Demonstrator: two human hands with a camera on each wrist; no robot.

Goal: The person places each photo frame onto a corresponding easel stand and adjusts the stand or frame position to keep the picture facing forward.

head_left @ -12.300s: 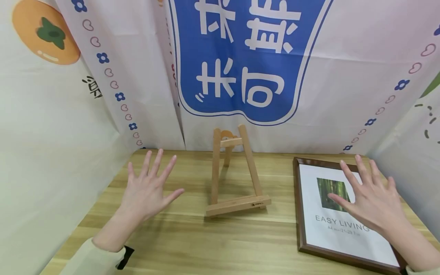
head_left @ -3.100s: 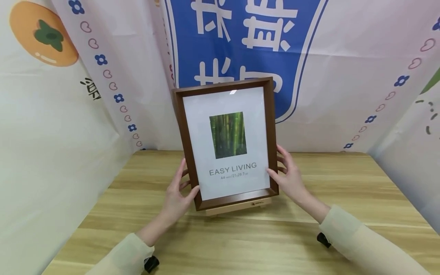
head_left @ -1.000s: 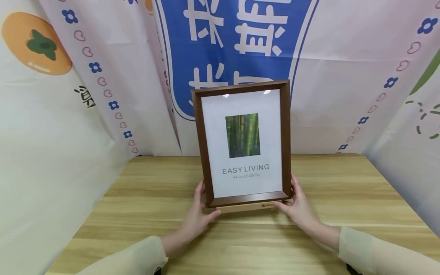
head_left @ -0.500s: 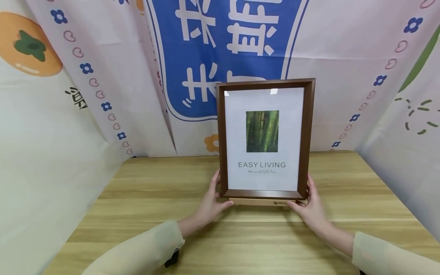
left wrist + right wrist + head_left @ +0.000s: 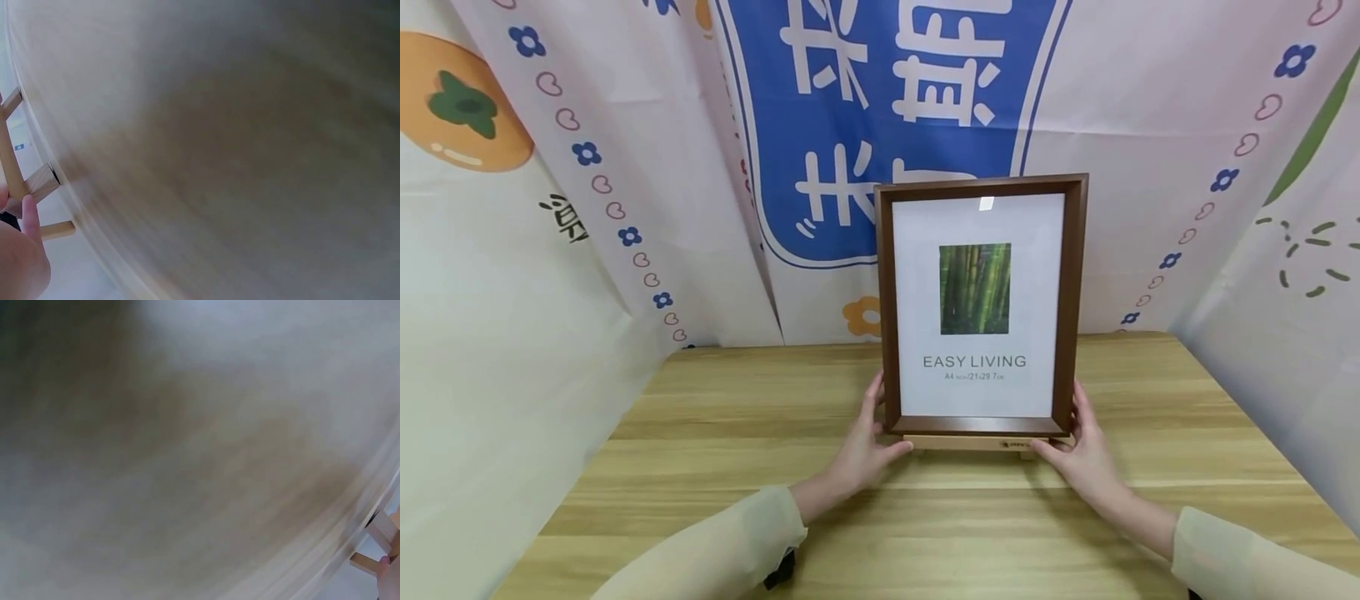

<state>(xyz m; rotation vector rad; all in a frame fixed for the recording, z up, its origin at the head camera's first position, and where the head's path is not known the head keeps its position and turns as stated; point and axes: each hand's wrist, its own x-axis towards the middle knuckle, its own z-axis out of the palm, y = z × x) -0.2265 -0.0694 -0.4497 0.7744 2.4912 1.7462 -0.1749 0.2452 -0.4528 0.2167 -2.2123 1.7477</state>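
A brown picture frame (image 5: 974, 392) with a bamboo picture and the words "EASY LIVING" stands on a small wooden easel (image 5: 958, 442), leaning slightly back. Only the easel's front ledge and a bit of its feet show in the head view; the frame hides the rest. My left hand (image 5: 859, 452) grips the ledge's left end, thumb in front, fingers going behind by the frame's side. At the other end my right hand (image 5: 1086, 462) holds it the same way. Both wrist views catch easel feet (image 5: 42, 182) (image 5: 381, 531) at their edges, with part of each hand.
The wooden table (image 5: 730, 417) stretches around the easel and fills most of both wrist views, blurred. A white printed cloth (image 5: 1120, 208) with a blue panel hangs behind the frame, and white cloth walls (image 5: 497, 350) flank the table.
The frame, earlier flat on the table at the right, now stands on the easel. Over the last second both hands moved easel and frame rightward and turned them squarer; the last half second shows almost no movement.
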